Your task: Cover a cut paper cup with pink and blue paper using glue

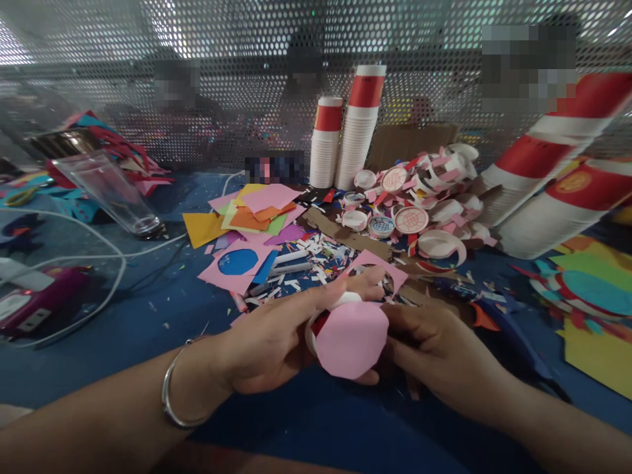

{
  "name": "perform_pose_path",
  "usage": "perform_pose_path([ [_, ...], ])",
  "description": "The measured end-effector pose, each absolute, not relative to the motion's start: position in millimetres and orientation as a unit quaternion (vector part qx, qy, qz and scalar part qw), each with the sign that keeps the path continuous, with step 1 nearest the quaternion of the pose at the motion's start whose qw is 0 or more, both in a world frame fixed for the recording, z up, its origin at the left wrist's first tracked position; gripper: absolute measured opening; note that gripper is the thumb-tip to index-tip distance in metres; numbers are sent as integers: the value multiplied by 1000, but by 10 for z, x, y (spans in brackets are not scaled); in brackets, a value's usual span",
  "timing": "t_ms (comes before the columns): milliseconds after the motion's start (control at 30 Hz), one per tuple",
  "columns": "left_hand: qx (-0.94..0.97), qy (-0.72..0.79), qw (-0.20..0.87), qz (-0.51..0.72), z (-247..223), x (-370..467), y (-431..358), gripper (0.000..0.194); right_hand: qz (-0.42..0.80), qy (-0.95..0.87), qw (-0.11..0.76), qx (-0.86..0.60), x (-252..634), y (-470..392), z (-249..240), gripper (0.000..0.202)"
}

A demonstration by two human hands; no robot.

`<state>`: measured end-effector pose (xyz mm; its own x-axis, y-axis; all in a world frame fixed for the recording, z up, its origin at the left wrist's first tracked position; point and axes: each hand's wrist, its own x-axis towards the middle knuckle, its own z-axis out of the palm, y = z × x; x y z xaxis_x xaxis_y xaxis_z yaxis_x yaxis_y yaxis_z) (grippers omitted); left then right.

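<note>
A roughly round piece of pink paper (351, 340) covers the end of a paper cup (312, 331), whose white rim and a bit of red show at its left. My left hand (279, 336) is wrapped round the cup, fingers over its top and a fingertip showing below. At the right edge of the pink paper, my right hand (434, 349) has its fingers bent and pressed together; whatever lies between them is hidden. Behind the hands lies a pink sheet with a round hole (395, 275), partly covered by my left fingers.
Paper scraps (326, 253) and coloured sheets (237, 217) lie ahead. Tall cup stacks (360, 125) stand behind; others lean at right (553, 204). Cut cup pieces (411, 219) form a pile. A clear tumbler (108, 187), white cable (118, 263) and purple device (44, 299) are left.
</note>
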<state>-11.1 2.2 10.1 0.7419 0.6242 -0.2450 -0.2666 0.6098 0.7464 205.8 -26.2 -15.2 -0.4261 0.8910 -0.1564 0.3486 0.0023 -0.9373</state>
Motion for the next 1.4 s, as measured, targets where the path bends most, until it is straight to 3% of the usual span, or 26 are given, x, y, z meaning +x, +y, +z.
perform_pose_path([
  [500,373,233,859,263,107,-146,-11,42,540,-646,252,-477,2077,-268,-161,23],
  [1400,353,242,857,288,80,-58,39,47,525,-658,250,-479,2073,-253,-76,32],
])
